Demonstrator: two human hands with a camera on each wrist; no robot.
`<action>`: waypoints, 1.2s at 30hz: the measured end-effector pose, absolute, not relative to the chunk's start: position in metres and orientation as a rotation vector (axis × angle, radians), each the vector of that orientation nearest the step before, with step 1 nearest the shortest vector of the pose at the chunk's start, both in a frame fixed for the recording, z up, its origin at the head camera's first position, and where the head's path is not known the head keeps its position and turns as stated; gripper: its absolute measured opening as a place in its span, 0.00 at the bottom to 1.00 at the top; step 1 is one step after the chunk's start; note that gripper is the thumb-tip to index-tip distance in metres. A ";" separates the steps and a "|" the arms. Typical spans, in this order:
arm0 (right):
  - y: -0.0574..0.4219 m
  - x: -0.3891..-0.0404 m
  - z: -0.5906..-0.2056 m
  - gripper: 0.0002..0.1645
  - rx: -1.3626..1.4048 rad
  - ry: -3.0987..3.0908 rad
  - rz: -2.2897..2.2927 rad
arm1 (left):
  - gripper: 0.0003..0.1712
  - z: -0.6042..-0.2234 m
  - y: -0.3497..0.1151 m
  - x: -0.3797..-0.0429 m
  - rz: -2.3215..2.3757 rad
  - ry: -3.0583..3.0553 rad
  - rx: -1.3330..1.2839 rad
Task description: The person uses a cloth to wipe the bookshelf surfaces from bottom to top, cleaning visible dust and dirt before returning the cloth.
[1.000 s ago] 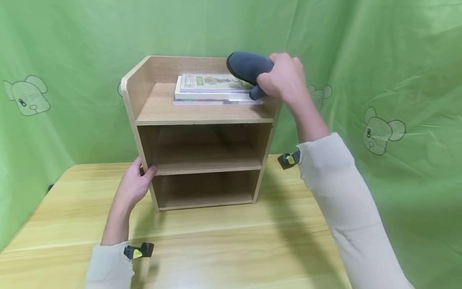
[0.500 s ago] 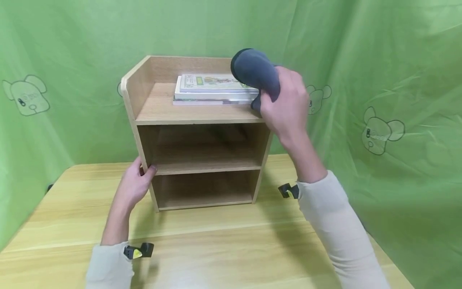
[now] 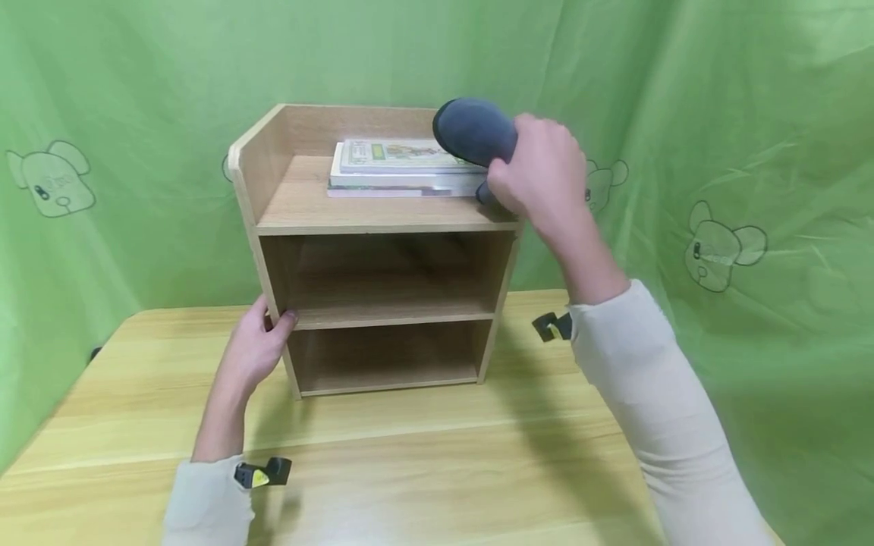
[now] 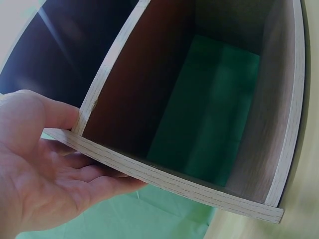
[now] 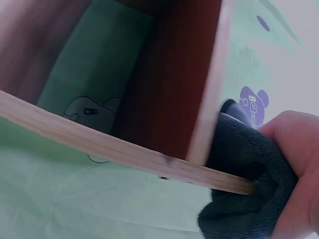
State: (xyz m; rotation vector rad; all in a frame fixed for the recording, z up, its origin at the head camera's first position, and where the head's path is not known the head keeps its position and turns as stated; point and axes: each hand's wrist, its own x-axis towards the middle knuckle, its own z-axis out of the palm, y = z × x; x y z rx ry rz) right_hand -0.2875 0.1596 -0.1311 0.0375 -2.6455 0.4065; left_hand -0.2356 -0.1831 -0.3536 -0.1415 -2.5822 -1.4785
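A small wooden shelf (image 3: pixel 382 229) stands on the table, with two open compartments below its top tray. My left hand (image 3: pixel 256 345) grips the shelf's left side panel, its thumb at the edge of the middle board; the left wrist view shows the fingers beneath that panel. My right hand (image 3: pixel 546 171) holds a dark grey-blue cloth (image 3: pixel 474 133) at the top right corner. In the right wrist view, the folded cloth (image 5: pixel 239 154) wraps both faces of the right side panel (image 5: pixel 124 158). Most of that panel's upper part is hidden by the cloth and hand.
Several stacked books (image 3: pixel 403 178) lie on the top tray, just left of the cloth. The pale wooden table (image 3: pixel 382 470) extends in front of the shelf and to both sides. A green curtain (image 3: pixel 382 53) with mouse-like outlines hangs behind and at the sides.
My right hand and the cloth came down and toward me along the right panel, then went partway back up. The left hand, shelf and books have stayed in place.
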 end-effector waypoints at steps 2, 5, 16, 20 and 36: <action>0.158 -0.292 -0.120 0.30 0.024 -2.742 0.391 | 0.30 -0.354 -0.184 -0.236 -1.476 -2.581 -0.140; 0.158 -0.299 -0.107 0.32 0.008 -2.843 0.391 | 0.29 -0.355 -0.184 -0.236 -1.473 -2.576 -0.135; 0.161 -0.322 -0.090 0.31 -0.104 -2.953 0.458 | 0.30 -0.355 -0.180 -0.239 -1.503 -2.578 -0.176; 0.159 -0.333 -0.086 0.39 -0.137 -2.959 0.529 | 0.30 -0.355 -0.182 -0.239 -1.490 -2.579 -0.181; 0.161 -0.338 -0.099 0.34 -0.109 -2.886 0.647 | 0.30 -0.356 -0.183 -0.241 -1.444 -2.605 -0.164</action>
